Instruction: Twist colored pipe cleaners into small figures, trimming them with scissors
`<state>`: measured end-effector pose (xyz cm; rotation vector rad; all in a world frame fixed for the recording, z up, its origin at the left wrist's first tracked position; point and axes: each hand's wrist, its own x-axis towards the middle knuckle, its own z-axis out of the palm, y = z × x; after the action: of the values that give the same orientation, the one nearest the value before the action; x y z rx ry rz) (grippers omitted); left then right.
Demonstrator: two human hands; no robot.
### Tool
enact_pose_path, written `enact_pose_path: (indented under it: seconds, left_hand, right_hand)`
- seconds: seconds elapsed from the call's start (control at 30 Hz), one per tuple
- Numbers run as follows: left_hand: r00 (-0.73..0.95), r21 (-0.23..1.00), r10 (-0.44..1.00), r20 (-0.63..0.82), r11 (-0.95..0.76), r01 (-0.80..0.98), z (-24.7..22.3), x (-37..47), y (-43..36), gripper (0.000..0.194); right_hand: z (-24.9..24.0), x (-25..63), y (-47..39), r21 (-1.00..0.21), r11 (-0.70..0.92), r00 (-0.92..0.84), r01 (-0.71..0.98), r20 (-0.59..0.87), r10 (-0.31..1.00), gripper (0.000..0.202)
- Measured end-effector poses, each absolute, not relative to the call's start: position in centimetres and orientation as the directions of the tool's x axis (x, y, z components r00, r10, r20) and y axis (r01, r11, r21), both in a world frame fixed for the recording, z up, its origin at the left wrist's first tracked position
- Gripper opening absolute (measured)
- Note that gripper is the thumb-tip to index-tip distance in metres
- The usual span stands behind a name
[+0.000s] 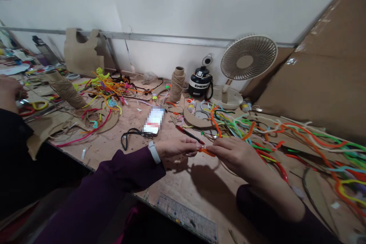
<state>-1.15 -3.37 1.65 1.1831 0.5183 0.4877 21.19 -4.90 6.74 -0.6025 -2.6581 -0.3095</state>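
Between my two hands is an orange pipe cleaner (pixel 206 152), bent into a small shape. My left hand (pixel 181 146), with a white band at the wrist, pinches its left end with thumb and fingertips. From the right, my right hand (pixel 236 156) closes on the other end, its fingers curled and partly hiding the piece. Red-handled pliers (pixel 190 134) lie on the table just behind my hands. A phone (pixel 153 121) with a lit screen and a black strap rests to their left. Many coloured pipe cleaners (pixel 283 126) spread out on the right.
A fan (pixel 248 59), a black bottle (pixel 200 83) and a twine spool (pixel 177 84) stand at the back. Another spool (pixel 67 89) leans on the left, near tangled pipe cleaners (pixel 110 85). A clear ruler (pixel 187 217) lies at the front edge. A co-worker's hand (pixel 10 89) is far left.
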Motion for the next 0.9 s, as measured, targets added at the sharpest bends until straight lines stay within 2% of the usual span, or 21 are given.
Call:
enact_pose_path:
  seconds: [0.17, 0.33, 0.6, 0.9]
  left_hand:
    - [0.701, 0.994, 0.713, -0.012, 0.082, -0.066, 2.2, -1.0, -3.7, 0.051]
    - [0.660, 0.999, 0.751, 0.024, -0.004, -0.032, 2.4, -0.4, -4.3, 0.052]
    - [0.629, 0.996, 0.776, 0.043, -0.081, 0.031, 1.6, -0.3, -4.3, 0.050]
    - [0.614, 0.999, 0.789, 0.034, -0.040, -0.003, 1.4, -0.2, -4.2, 0.050]
  right_hand:
    - [7.1, 21.5, -4.9, 0.248, 0.826, -0.821, 0.507, 0.431, 0.375, 0.027]
    - [7.2, 21.1, -5.2, 0.313, 0.800, -0.816, 0.511, 0.470, 0.337, 0.026]
    - [6.9, 20.7, -5.3, 0.283, 0.831, -0.811, 0.479, 0.506, 0.295, 0.025]
    - [7.0, 20.9, -5.5, 0.278, 0.823, -0.803, 0.495, 0.507, 0.313, 0.023]
